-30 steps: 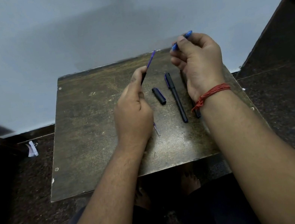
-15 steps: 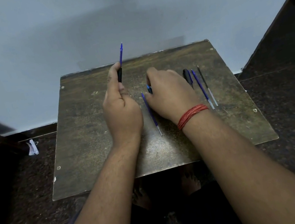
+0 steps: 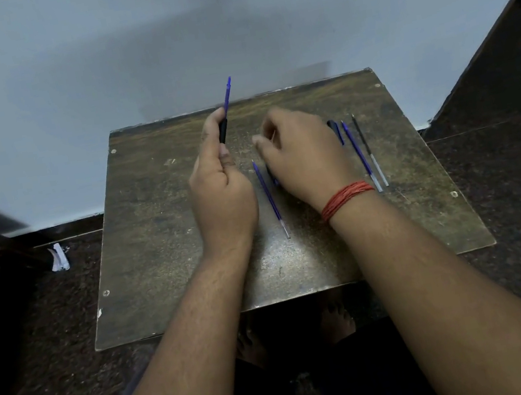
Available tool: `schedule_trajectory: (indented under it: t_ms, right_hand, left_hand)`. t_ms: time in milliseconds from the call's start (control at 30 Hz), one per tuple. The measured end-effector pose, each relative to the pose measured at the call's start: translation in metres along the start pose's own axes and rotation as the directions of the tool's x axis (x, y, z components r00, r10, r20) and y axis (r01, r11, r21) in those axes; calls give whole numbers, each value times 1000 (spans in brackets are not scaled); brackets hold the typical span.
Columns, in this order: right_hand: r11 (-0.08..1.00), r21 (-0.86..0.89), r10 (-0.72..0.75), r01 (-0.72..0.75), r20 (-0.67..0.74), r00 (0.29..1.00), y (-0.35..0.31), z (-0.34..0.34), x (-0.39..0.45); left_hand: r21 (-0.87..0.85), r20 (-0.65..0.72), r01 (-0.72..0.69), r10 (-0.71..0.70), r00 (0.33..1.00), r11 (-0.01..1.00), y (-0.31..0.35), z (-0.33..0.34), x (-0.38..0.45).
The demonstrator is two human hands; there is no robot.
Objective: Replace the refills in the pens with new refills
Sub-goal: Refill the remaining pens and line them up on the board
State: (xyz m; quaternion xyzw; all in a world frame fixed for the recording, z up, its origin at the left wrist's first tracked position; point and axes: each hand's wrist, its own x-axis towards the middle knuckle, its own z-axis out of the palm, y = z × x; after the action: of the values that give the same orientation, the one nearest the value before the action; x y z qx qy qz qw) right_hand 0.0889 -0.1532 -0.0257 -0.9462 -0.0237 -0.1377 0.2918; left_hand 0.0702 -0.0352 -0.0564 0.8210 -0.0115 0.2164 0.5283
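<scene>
My left hand [image 3: 219, 190] grips a black pen barrel [image 3: 223, 130] upright over the table, with a blue refill [image 3: 227, 95] sticking out of its top. My right hand [image 3: 300, 155] hovers low over the table's middle with fingers curled downward; what it holds is hidden. A dark blue piece [image 3: 272, 177] peeks out under its palm. Between the hands, a loose blue refill [image 3: 269, 197] lies on the table. Right of the hand lie a black pen [image 3: 334, 128], another blue refill [image 3: 361, 157] and a black refill [image 3: 370, 150].
The work surface is a small worn brown table [image 3: 163, 249] set against a pale wall. Dark speckled floor surrounds it, with a scrap of white paper [image 3: 59, 257] at the left. My feet show under the near edge.
My right hand came down from the far edge, where it held a blue piece, to the table's middle. My left hand turned the barrel and refill more upright. The view shifted.
</scene>
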Motion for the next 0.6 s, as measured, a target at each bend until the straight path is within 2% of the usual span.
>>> schedule_trajectory:
  t_ms: [33, 100, 167, 233, 333, 433, 600]
  right_hand:
    - [983, 175, 69, -60, -46, 997, -1, -3, 3]
    - [876, 459, 204, -147, -76, 976, -2, -8, 7]
    - [776, 590, 276, -223, -1, 961, 1, -10, 9]
    - [723, 632, 292, -278, 85, 953, 3, -11, 10]
    - [638, 707, 299, -305, 137, 944, 5, -14, 10]
    - [565, 762, 304, -316, 164, 939, 6, -17, 10]
    - [512, 796, 359, -324, 145, 922, 14, -20, 14]
  left_hand:
    - [15, 13, -11, 11, 1000, 1000, 0, 0, -1]
    - [39, 54, -34, 32, 998, 999, 1, 1, -2]
    - [31, 120, -57, 53, 991, 998, 1, 2, -3]
    - [18, 166, -73, 69, 984, 997, 2, 3, -4]
    - [1, 203, -106, 104, 974, 994, 3, 5, -6]
    - [15, 234, -142, 135, 963, 990, 3, 5, -5]
    - [22, 252, -131, 122, 960, 991, 0, 7, -6]
